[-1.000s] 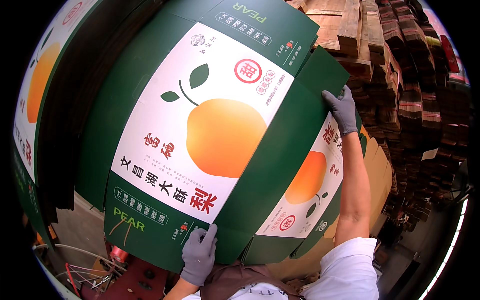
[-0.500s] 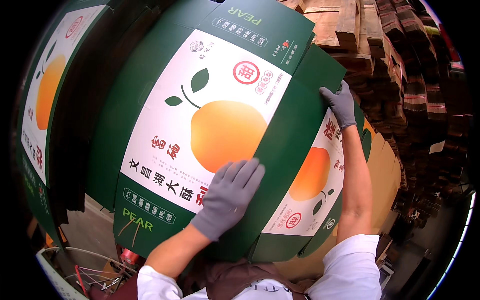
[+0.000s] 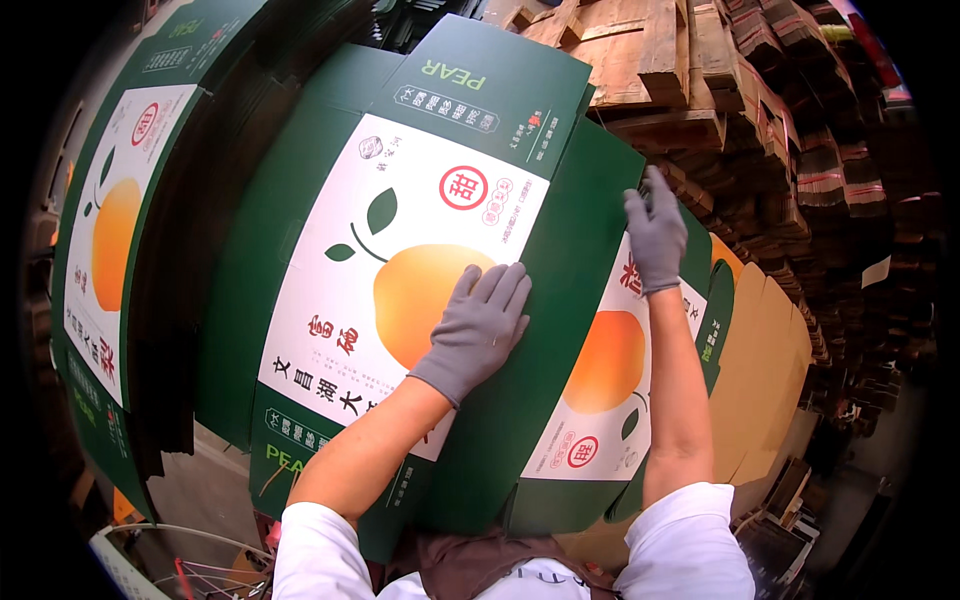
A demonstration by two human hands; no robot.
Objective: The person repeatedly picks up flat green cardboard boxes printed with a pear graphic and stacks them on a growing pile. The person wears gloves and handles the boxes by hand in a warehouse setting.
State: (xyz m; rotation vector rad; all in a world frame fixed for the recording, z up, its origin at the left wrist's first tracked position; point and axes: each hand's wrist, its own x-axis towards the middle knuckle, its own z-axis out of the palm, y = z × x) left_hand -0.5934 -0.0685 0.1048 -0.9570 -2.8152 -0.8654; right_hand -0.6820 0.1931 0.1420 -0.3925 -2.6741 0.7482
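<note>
A flat folding carton sheet (image 3: 560, 280), dark green with white panels and a printed yellow fruit, lies in front of me. My left hand (image 3: 475, 325), in a grey glove, rests flat on its middle, partly over the fruit print, fingers stretched out. At the sheet's upper right edge is my right hand (image 3: 657, 230), also gloved in grey. Its thumb and fingers are apart beside the corner; whether they touch the board there is hard to see. Right of the main panel, a second white panel with an orange fruit print (image 3: 604, 362) shows under my right forearm.
A stack of similar green printed cartons (image 3: 115, 245) stands on the left. Plain brown cardboard (image 3: 765, 350) shows at the right. Wooden pallets (image 3: 660, 60) and piled flat cardboard (image 3: 840, 170) fill the far right. A white-rimmed object (image 3: 130, 570) sits at lower left.
The carton sheet has shifted left toward the left stack. My left hand has slid up across the print. My right hand has moved left and its fingers have loosened from the edge.
</note>
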